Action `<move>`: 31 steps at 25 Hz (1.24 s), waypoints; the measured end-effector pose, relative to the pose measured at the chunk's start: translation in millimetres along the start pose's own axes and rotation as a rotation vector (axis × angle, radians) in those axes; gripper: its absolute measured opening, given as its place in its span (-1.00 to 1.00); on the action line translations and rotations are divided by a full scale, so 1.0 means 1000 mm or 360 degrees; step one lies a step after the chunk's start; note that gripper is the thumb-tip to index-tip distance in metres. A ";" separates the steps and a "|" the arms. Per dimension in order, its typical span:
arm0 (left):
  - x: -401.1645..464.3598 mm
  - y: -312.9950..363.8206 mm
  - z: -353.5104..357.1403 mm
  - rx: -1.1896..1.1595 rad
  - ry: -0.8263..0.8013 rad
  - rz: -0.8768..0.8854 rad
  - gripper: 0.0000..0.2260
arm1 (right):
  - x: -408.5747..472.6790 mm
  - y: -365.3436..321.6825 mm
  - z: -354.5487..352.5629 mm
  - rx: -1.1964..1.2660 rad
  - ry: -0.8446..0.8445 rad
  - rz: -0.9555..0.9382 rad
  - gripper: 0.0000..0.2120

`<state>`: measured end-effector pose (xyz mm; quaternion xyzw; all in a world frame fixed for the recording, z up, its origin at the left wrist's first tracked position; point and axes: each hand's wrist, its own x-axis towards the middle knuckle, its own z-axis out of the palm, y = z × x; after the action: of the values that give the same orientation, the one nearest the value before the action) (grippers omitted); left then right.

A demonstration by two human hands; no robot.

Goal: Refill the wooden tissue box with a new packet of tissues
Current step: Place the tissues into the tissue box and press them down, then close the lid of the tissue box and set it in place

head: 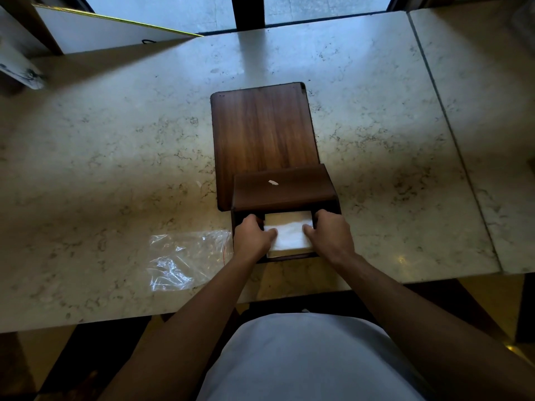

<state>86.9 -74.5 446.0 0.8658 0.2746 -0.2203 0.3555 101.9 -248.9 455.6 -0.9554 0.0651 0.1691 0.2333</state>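
At the far left of the marble table [115, 169] a white object with dark marks [20, 69] leans at the edge, and behind it a white board with a gold edge [115, 30] stands against the window. Nearer the front edge, an empty clear plastic wrapper [185, 260] lies crumpled on the stone, just beside the left wrist.

The left hand [253, 237] rests on the left side of the stack of white tissues [289, 235], fingers curled down over its edge and thumb pressed on top, gripping it. The stack sits inside the open near end of the wooden tissue box [283, 189], between the box's dark side walls, with its front part exposed and its far part under the box's top panel. A small white scrap [273, 182] lies on that panel. Beyond the box, a flat wooden lid [260, 134] lies on the table, its near end touching or tucked under the box; which one cannot be told.

The right hand [330, 234] mirrors the left, fingers bent down along the right edge of the stack and thumb on top, grasping the tissues. Further right, a seam [451, 125] divides the marble into two slabs
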 end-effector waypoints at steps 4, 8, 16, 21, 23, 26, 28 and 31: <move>-0.004 -0.001 -0.010 -0.0008 -0.0017 0.0106 -0.66 | -0.002 0.002 -0.009 0.0112 0.0144 -0.0147 -0.84; -0.006 -0.001 -0.029 -0.0108 0.0019 0.0218 -0.62 | -0.001 0.006 -0.019 0.0264 0.0168 -0.0287 -0.73; -0.012 -0.001 -0.051 -0.0347 0.0085 0.0242 -0.68 | -0.001 0.005 -0.031 0.0340 0.0202 -0.0447 -0.72; -0.011 0.000 -0.064 -0.0566 0.0117 0.0287 -0.87 | 0.007 0.004 -0.038 0.0370 0.0280 -0.0432 -0.80; -0.006 0.001 -0.071 -0.0591 0.0212 0.0280 -0.93 | 0.016 0.008 -0.045 0.0376 0.0341 -0.0351 -0.85; 0.017 0.000 -0.080 -0.0598 0.0319 0.0150 -0.92 | 0.038 0.015 -0.053 0.0425 0.0372 -0.0092 -0.82; 0.036 -0.002 -0.083 -0.0562 0.0300 0.0006 -0.87 | 0.053 0.021 -0.055 0.0449 0.0273 0.0105 -0.76; 0.055 0.000 -0.082 -0.0551 0.0222 -0.0125 -0.87 | 0.073 0.027 -0.052 0.0490 0.0020 0.0264 -0.81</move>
<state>143.5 3.2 467.5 0.7935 0.3660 -0.1230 0.4704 179.9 -299.8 461.6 -0.9007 0.1703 0.1699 0.3619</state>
